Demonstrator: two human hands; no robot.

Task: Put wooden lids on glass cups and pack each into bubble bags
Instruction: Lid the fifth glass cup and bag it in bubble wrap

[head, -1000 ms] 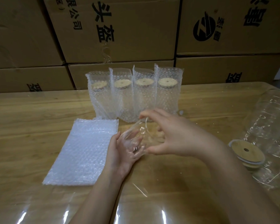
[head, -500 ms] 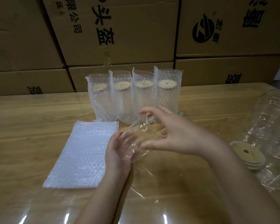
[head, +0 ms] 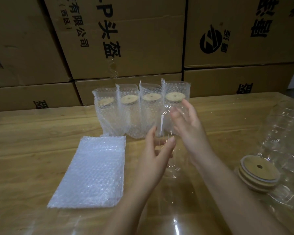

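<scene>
Both hands are on the glass cup (head: pixel 166 133), held above the counter (head: pixel 41 133) just in front of the four bagged cups (head: pixel 143 114). My left hand (head: pixel 155 151) grips the lower end, thumb and fingers curled round it. My right hand (head: pixel 188 128) lies along the upper wall with fingers nearly straight; glare hides whether it pinches. Cup axis runs near upright, tipped away from me. Wooden lids (head: pixel 259 173) are stacked to the right, nearer the right hand. Flat bubble bags (head: pixel 92 170) lie left.
</scene>
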